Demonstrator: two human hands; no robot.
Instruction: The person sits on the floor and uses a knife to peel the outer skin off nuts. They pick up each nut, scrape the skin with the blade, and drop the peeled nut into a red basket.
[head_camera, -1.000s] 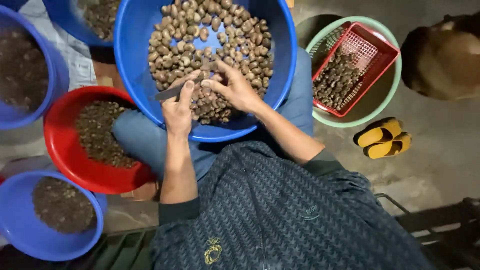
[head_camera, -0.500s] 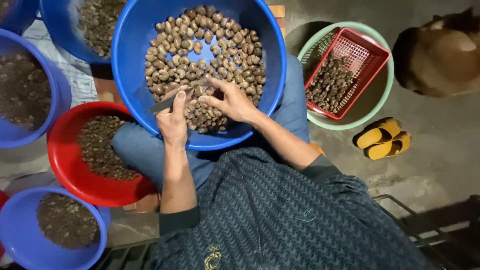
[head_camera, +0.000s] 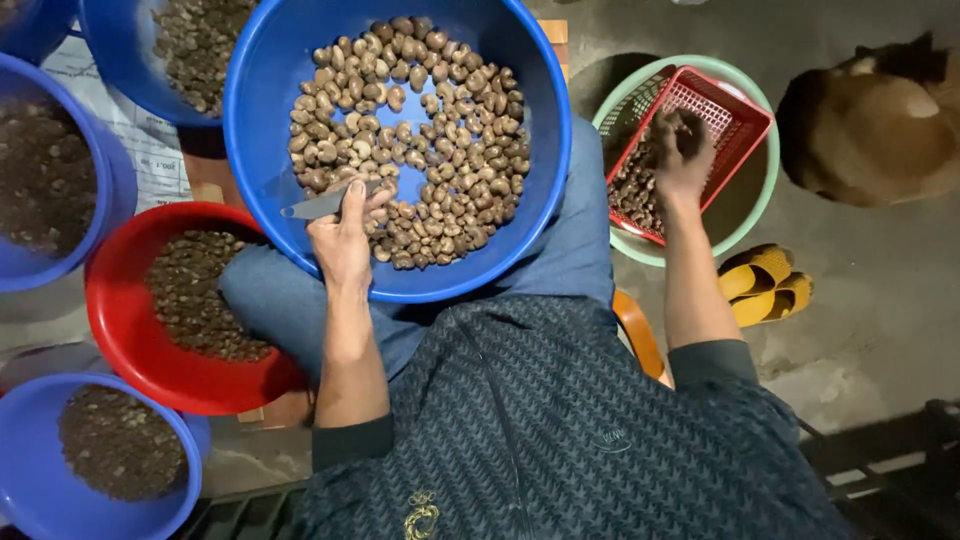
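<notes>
The right hand (head_camera: 683, 150) had left the big blue basin (head_camera: 250, 120) of pale nuts (head_camera: 420, 130) and now reached into the red basket (head_camera: 745, 110) (grip hidden), while the left hand (head_camera: 342, 240) stayed closed on the small knife (head_camera: 320, 205) over the nuts.

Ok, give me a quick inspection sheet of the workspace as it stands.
Surface: bare concrete floor; blue basin rests on the lap.
Job's things: nuts fill the blue basin; red basket sits inside a green basin.
Clutter: red bowl and further blue bowls of dark pieces at left; yellow sandals.
Grippers: left hand holds a small knife; right hand reaches into the red basket, grasp hidden.
Cables: nothing seen.
Surroundings: brown animal lying at upper right.
</notes>
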